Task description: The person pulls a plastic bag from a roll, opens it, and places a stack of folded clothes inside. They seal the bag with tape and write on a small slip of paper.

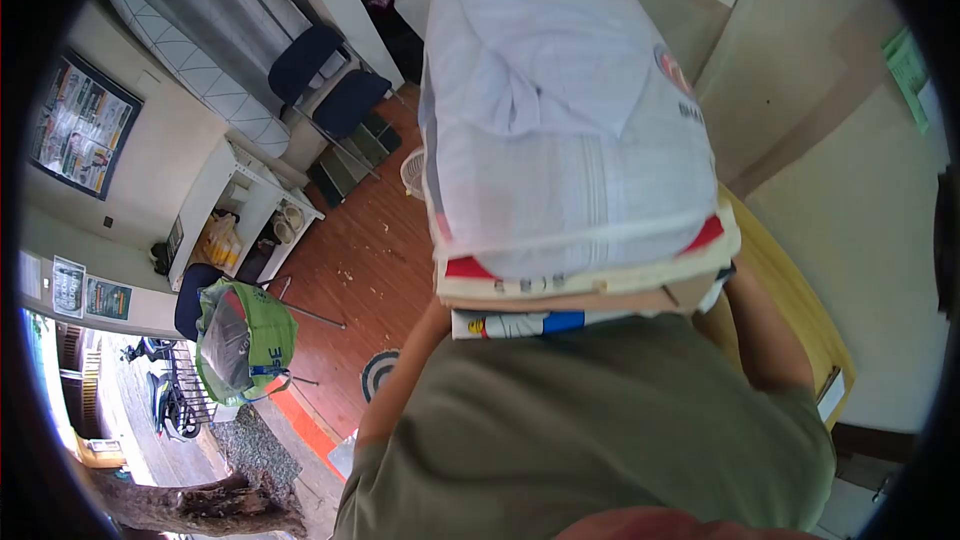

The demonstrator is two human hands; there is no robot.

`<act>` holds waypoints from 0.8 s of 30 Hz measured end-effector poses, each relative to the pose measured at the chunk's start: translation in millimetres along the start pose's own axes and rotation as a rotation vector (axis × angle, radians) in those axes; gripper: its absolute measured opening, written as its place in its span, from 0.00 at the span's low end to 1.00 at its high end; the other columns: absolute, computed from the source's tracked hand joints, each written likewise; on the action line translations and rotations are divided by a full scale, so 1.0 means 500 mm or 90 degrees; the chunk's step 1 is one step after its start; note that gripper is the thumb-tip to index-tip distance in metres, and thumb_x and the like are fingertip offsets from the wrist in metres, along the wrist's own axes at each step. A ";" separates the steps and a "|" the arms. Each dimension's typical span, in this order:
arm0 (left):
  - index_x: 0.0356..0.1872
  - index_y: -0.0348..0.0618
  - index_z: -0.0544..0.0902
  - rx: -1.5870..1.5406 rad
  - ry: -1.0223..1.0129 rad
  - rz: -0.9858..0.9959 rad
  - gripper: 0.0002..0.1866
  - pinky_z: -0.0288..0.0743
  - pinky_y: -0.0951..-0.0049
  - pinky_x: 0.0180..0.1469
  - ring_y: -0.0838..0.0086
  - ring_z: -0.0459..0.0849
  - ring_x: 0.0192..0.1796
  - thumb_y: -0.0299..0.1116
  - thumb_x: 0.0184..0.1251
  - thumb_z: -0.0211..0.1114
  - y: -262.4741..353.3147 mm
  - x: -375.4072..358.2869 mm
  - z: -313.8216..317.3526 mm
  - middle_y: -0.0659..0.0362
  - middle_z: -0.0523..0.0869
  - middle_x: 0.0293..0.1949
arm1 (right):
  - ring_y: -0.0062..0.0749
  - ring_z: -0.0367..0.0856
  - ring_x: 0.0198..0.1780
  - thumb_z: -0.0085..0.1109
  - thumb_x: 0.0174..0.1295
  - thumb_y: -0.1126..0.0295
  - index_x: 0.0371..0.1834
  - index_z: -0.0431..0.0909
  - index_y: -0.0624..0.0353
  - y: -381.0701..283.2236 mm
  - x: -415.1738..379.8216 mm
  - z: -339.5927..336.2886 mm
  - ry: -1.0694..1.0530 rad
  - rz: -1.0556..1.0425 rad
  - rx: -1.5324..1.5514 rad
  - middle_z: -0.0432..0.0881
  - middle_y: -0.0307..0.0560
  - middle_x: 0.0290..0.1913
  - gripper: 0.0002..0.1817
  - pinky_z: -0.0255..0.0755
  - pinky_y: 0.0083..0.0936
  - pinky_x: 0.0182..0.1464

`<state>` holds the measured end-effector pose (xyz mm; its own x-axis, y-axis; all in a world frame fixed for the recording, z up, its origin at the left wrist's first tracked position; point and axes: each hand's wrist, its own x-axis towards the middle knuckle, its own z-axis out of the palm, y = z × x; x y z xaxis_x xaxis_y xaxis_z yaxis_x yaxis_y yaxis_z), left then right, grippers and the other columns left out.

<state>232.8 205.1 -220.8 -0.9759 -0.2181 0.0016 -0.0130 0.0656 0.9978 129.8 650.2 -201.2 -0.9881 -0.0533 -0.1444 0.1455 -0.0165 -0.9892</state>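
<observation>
A tall stack of folded white garments (560,140) in clear plastic fills the upper middle of the view, held against the front of my olive shirt. A cream-coloured layer with red corners (600,280) and brown cardboard (560,300) lie under the garments. Lowest is a printed white-and-blue packet (540,324). My left hand (436,318) reaches under the stack's left side, and my right hand (732,290) supports it from the right. The stack hides the fingers of both hands.
At the left, a green bag (265,335) sits on a dark chair, near a white shelf (245,200). A second dark blue chair (350,100) stands by the curtain. A yellow tabletop (790,290) runs along my right side. Reddish-brown floor (340,270) lies to the left.
</observation>
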 end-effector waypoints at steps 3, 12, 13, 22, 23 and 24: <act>0.50 0.35 0.79 0.029 -0.024 0.010 0.20 0.76 0.60 0.47 0.56 0.82 0.41 0.27 0.54 0.66 0.004 -0.069 -0.012 0.49 0.81 0.40 | 0.44 0.80 0.38 0.62 0.56 0.68 0.50 0.82 0.64 -0.021 -0.087 0.001 -0.005 -0.026 -0.122 0.82 0.51 0.36 0.19 0.74 0.31 0.44; 0.45 0.39 0.85 0.601 0.126 0.718 0.19 0.76 0.73 0.27 0.65 0.81 0.30 0.19 0.48 0.66 0.490 -0.090 -0.055 0.51 0.81 0.37 | 0.31 0.69 0.20 0.57 0.52 0.85 0.48 0.84 0.68 -0.469 -0.262 0.165 0.204 -0.895 -0.971 0.71 0.41 0.20 0.18 0.65 0.28 0.25; 0.41 0.40 0.86 0.641 0.097 0.773 0.17 0.74 0.73 0.24 0.66 0.80 0.27 0.17 0.47 0.66 0.475 -0.108 -0.067 0.51 0.81 0.38 | 0.28 0.67 0.20 0.57 0.52 0.86 0.48 0.84 0.67 -0.470 -0.291 0.157 0.130 -0.938 -0.983 0.69 0.39 0.20 0.18 0.62 0.26 0.24; 0.35 0.38 0.76 0.618 0.149 0.667 0.15 0.70 0.65 0.25 0.65 0.75 0.28 0.19 0.45 0.70 0.235 -0.171 -0.144 0.51 0.76 0.42 | 0.41 0.71 0.27 0.62 0.58 0.79 0.50 0.78 0.62 -0.298 -0.233 0.162 0.408 -0.623 -0.676 0.75 0.50 0.28 0.16 0.69 0.30 0.34; 0.37 0.37 0.75 0.611 0.206 0.573 0.17 0.72 0.62 0.31 0.63 0.75 0.31 0.20 0.46 0.71 0.203 -0.137 -0.142 0.52 0.75 0.42 | 0.43 0.73 0.30 0.61 0.58 0.79 0.52 0.78 0.61 -0.265 -0.193 0.146 0.360 -0.584 -0.618 0.77 0.51 0.32 0.16 0.71 0.30 0.37; 0.42 0.36 0.75 0.529 0.223 0.484 0.20 0.73 0.61 0.39 0.59 0.77 0.36 0.21 0.45 0.72 0.199 -0.110 -0.120 0.50 0.77 0.44 | 0.45 0.76 0.34 0.60 0.59 0.79 0.53 0.78 0.61 -0.231 -0.152 0.130 0.319 -0.543 -0.560 0.79 0.53 0.35 0.17 0.73 0.29 0.41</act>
<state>298.4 165.3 -117.4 -0.6822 -0.0966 0.7248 0.2822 0.8797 0.3828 191.3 591.4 -74.2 -0.6923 0.0260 0.7212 -0.4198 0.7984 -0.4318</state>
